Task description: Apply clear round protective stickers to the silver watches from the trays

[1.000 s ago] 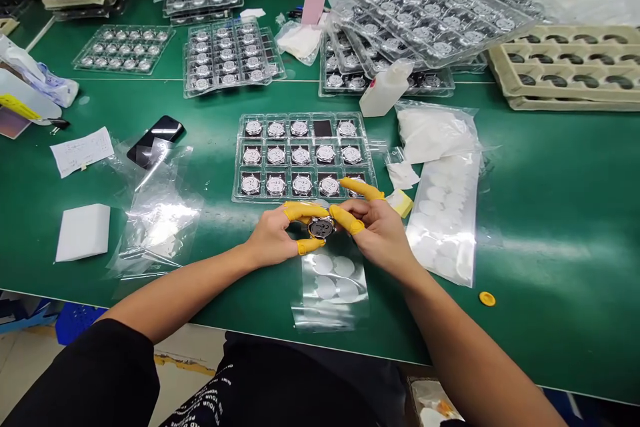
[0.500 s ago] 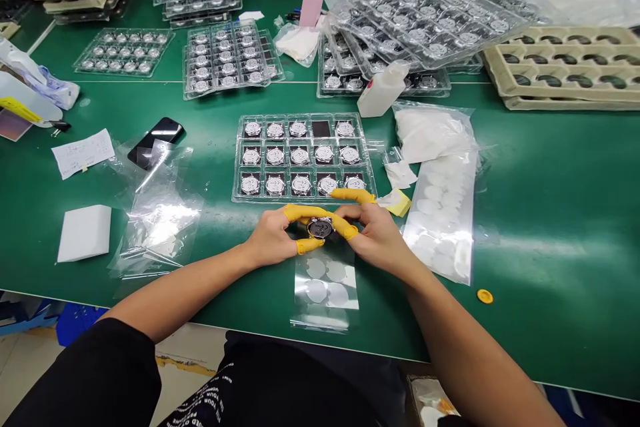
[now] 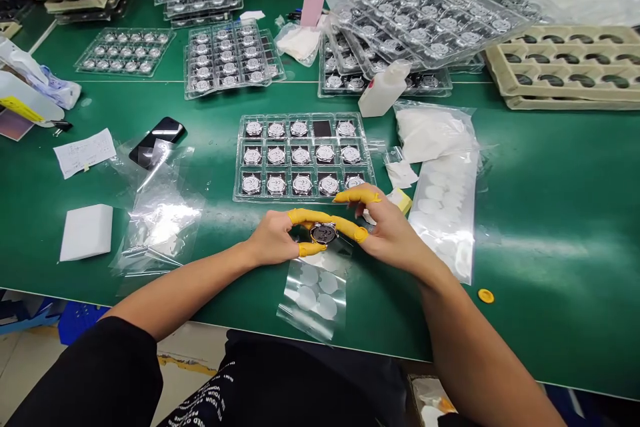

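Left hand [image 3: 273, 238] and right hand [image 3: 390, 230], four yellow finger cots [image 3: 305, 217] between them, pinch one round silver watch case [image 3: 323, 233] by its rim, fingers closed on it. Just below: a clear plastic bag of white discs [image 3: 313, 297], ending near the green worktop's [image 3: 550, 213] front edge. Just beyond: one clear 15-cell tray [image 3: 240, 160], 14 cases, one cell dark. Right hand's upper cot overlaps tray's near edge.
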Demonstrator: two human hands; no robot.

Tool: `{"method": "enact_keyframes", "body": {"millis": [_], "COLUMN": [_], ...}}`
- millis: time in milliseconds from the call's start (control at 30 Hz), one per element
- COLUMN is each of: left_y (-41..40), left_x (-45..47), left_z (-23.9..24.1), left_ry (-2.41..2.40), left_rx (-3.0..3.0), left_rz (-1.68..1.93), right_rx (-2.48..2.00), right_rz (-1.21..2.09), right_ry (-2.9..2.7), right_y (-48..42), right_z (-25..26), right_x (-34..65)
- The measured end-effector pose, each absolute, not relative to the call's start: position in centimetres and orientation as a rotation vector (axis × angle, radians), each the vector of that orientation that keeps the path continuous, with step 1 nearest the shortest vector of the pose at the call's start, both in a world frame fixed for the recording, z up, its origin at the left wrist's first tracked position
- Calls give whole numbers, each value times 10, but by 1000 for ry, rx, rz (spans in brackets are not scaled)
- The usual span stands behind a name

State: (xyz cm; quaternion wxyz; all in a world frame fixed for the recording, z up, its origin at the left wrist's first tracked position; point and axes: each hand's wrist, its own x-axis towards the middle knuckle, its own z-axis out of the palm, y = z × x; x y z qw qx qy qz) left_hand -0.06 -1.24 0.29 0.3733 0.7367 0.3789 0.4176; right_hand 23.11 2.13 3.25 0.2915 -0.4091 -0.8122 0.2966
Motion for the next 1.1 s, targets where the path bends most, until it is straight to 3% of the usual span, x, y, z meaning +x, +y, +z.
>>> {"method": "enact_keyframes", "body": {"millis": [333, 1100], "left_y": [-12, -13], "left_x": [-2, -1], "left_z": [-2, -2], "left_ry": [913, 874], "left_rx": [2072, 2063], "left_rz": [1065, 1032], "right_rx": [-920, -993], "right_rz": [762, 795], "right_ry": [-2227, -2196], "right_y": [20, 21], "right_z": [29, 44], "right_x": [227, 236]}}
